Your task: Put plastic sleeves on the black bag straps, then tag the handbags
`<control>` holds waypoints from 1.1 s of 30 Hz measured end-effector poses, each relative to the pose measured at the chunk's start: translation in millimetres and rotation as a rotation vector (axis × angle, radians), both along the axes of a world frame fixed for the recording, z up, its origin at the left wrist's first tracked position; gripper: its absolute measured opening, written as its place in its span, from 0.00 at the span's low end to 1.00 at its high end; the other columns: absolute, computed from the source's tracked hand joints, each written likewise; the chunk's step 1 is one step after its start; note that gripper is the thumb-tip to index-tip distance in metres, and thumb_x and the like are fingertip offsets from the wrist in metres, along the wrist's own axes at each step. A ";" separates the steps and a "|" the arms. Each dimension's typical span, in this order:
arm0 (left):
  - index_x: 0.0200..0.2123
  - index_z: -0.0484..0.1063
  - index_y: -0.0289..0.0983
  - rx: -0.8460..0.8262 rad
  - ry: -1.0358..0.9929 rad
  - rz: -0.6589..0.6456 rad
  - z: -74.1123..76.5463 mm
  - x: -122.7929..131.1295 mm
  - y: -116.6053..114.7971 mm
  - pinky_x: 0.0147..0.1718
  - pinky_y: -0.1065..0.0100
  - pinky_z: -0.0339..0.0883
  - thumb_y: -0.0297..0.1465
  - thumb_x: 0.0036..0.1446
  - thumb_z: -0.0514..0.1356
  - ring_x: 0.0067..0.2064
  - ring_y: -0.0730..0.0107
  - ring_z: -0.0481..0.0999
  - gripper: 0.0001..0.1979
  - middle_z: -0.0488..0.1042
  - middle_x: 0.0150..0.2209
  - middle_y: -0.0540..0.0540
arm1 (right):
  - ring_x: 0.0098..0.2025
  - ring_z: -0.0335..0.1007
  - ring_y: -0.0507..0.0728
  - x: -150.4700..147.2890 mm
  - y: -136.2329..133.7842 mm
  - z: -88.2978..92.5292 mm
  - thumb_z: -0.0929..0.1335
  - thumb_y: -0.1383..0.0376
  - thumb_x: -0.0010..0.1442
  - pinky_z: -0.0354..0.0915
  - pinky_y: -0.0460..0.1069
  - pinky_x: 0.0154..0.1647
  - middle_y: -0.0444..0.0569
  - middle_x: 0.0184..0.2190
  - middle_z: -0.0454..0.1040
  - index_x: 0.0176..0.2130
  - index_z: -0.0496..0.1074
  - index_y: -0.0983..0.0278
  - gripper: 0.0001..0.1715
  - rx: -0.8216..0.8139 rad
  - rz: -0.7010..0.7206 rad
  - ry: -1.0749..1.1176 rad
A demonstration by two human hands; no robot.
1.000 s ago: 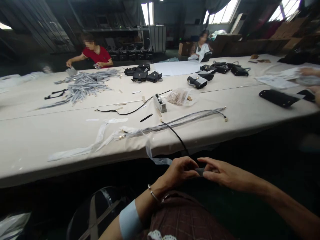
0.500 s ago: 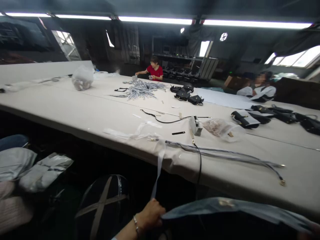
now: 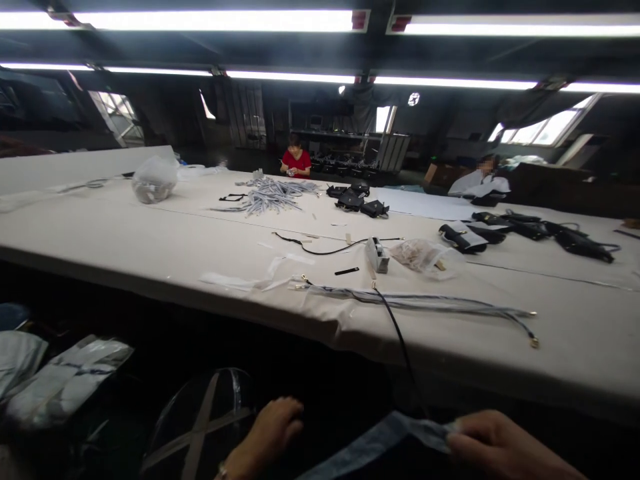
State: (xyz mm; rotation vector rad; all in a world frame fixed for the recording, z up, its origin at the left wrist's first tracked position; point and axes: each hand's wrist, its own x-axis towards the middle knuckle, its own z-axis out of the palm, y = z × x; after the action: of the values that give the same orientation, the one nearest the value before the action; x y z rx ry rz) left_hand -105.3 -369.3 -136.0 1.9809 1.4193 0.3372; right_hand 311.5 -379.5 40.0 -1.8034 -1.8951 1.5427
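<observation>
My left hand is low at the bottom edge, below the table front, its fingers curled; what it grips is hidden. My right hand pinches one end of a translucent plastic sleeve that stretches leftward between the two hands. A thin black strap runs from the table top over its front edge and down toward the hands. Beside the strap's upper end, several plastic-wrapped straps with gold ends lie along the long white table.
A tape dispenser, a clear bag of small parts and a loose black strap lie mid-table. Farther off are a pile of wrapped straps and black bags. Two people sit at the far side. A plastic-covered stool stands at my left.
The view has tilted up from my lap to the room. The plastic strip that hung from the table edge has come away. My right hand now pinches the sleeve.
</observation>
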 end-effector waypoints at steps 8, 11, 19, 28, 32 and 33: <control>0.45 0.77 0.38 -0.144 -0.490 -0.596 130.4 150.2 47.0 0.40 0.71 0.66 0.44 0.67 0.53 0.37 0.68 0.75 0.19 0.79 0.37 0.47 | 0.24 0.48 0.48 -53.7 2.9 33.0 0.68 0.56 0.60 0.45 0.45 0.23 0.39 0.20 0.56 0.28 0.74 0.66 0.17 0.098 0.005 0.051; 0.38 0.77 0.36 -0.119 -0.470 -0.521 111.3 146.2 48.5 0.29 0.74 0.58 0.43 0.67 0.53 0.30 0.74 0.69 0.19 0.75 0.31 0.51 | 0.25 0.58 0.48 -27.0 -5.2 32.8 0.68 0.59 0.58 0.52 0.43 0.24 0.41 0.23 0.67 0.36 0.78 0.64 0.12 0.067 -0.114 0.030; 0.42 0.76 0.37 -0.161 -0.539 -0.308 96.3 138.1 69.3 0.38 0.70 0.64 0.35 0.60 0.60 0.37 0.68 0.73 0.11 0.78 0.37 0.48 | 0.23 0.58 0.49 -1.3 -9.0 36.0 0.67 0.47 0.60 0.52 0.44 0.24 0.43 0.21 0.68 0.36 0.78 0.66 0.25 0.021 -0.213 0.049; 0.40 0.77 0.33 -0.823 -0.788 -0.350 108.0 157.9 64.1 0.26 0.73 0.65 0.41 0.52 0.67 0.27 0.72 0.74 0.18 0.77 0.31 0.46 | 0.32 0.70 0.53 -28.5 15.6 64.4 0.66 0.51 0.63 0.57 0.47 0.32 0.42 0.29 0.77 0.34 0.79 0.58 0.18 0.257 0.087 -0.241; 0.40 0.76 0.31 -1.015 -0.976 -0.361 106.5 167.0 58.8 0.27 0.71 0.69 0.45 0.47 0.71 0.27 0.69 0.76 0.25 0.79 0.34 0.41 | 0.28 0.67 0.52 -49.6 26.5 54.6 0.69 0.49 0.59 0.54 0.48 0.28 0.43 0.24 0.74 0.28 0.77 0.61 0.20 0.246 0.095 -0.322; 0.40 0.76 0.31 -1.033 -1.007 -0.349 106.0 168.1 58.1 0.26 0.70 0.69 0.46 0.45 0.71 0.27 0.68 0.76 0.26 0.79 0.33 0.41 | 0.26 0.65 0.52 -51.5 29.2 52.2 0.69 0.48 0.58 0.53 0.48 0.27 0.43 0.22 0.72 0.26 0.76 0.62 0.21 0.234 0.072 -0.317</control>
State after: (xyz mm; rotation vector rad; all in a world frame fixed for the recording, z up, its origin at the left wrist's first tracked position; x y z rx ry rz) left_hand 62.8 -311.2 -30.0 0.8973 0.3918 0.2807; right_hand 260.1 -350.3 92.2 -1.9832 -2.1904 1.0436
